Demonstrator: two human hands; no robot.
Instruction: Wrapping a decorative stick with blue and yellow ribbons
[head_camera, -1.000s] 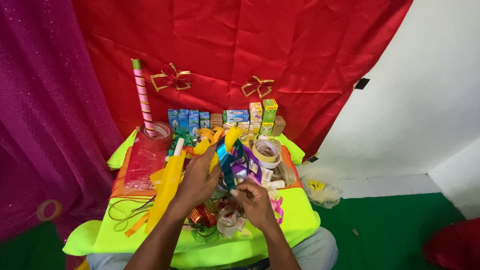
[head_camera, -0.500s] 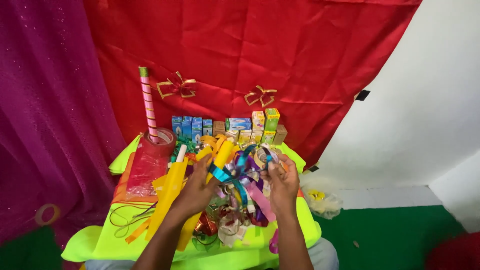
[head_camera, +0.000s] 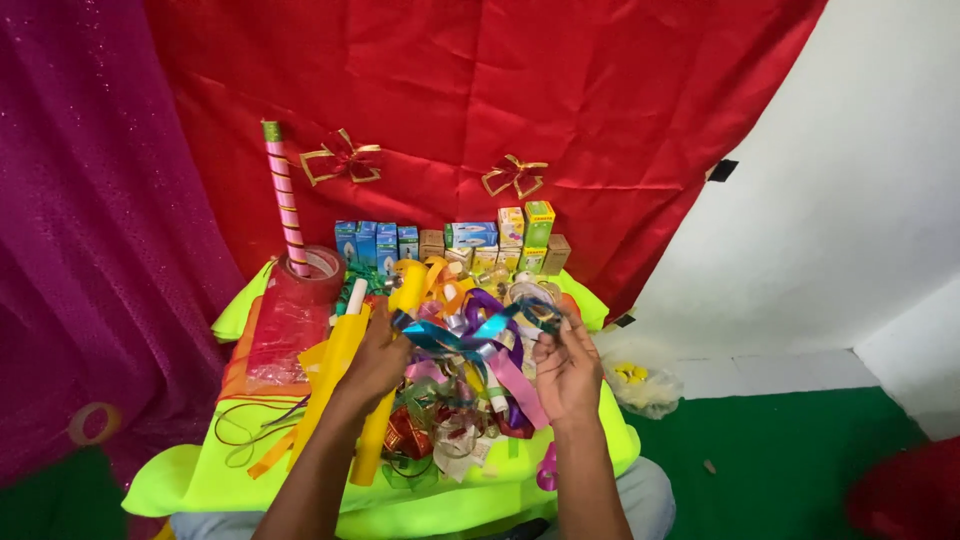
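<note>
We see a shiny blue ribbon (head_camera: 470, 333) stretched between the two hands above the cluttered table (head_camera: 580, 440). The left hand (head_camera: 375, 360) is closed on one end of it, and also clasps a yellow roll (head_camera: 385, 400) that slants down toward the table's near edge. The right hand (head_camera: 565, 365) pinches the ribbon's other end between fingers and thumb. Purple and pink ribbons (head_camera: 515, 385) hang tangled beneath the blue one. Just left of the left hand lies a yellow paper roll (head_camera: 335, 375), and beyond it red cellophane (head_camera: 285, 325). A striped pink tube (head_camera: 282, 200) stands upright at the back left. Small boxes (head_camera: 470, 240) line the table's far edge, against a red cloth (head_camera: 500, 90).
</note>
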